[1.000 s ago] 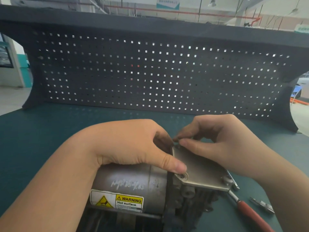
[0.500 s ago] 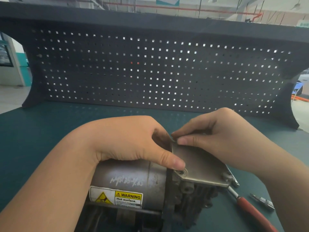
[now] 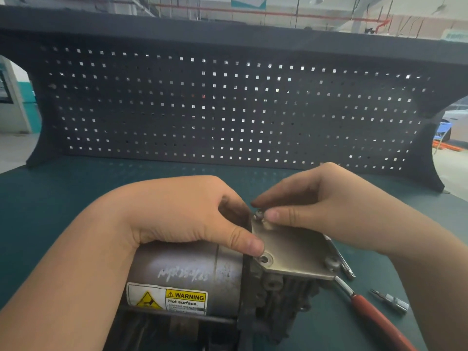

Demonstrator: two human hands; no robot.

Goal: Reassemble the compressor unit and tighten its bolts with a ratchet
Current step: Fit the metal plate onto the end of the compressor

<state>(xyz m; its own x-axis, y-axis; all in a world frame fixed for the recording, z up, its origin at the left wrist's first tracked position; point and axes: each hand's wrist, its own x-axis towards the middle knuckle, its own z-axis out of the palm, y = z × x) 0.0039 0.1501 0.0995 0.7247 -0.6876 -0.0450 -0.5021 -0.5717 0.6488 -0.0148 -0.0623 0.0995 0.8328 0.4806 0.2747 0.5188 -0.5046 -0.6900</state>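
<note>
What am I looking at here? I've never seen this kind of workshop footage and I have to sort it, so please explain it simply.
There is no robot. A person wears a camera on the head, so this single view looks forward and down at their own two bare hands over a green bench, with a dark pegboard standing behind it.

The grey metal lump is a compressor with a yellow hot-surface warning label. A flat cover plate lies on top of it. The left hand rests on the compressor, its thumb at the plate's edge beside an empty bolt hole. The right hand pinches a small bolt at the plate's far corner. Another bolt already sits in the near right corner.

On the bench to the right lie a red-handled ratchet and a small metal socket piece.
</note>
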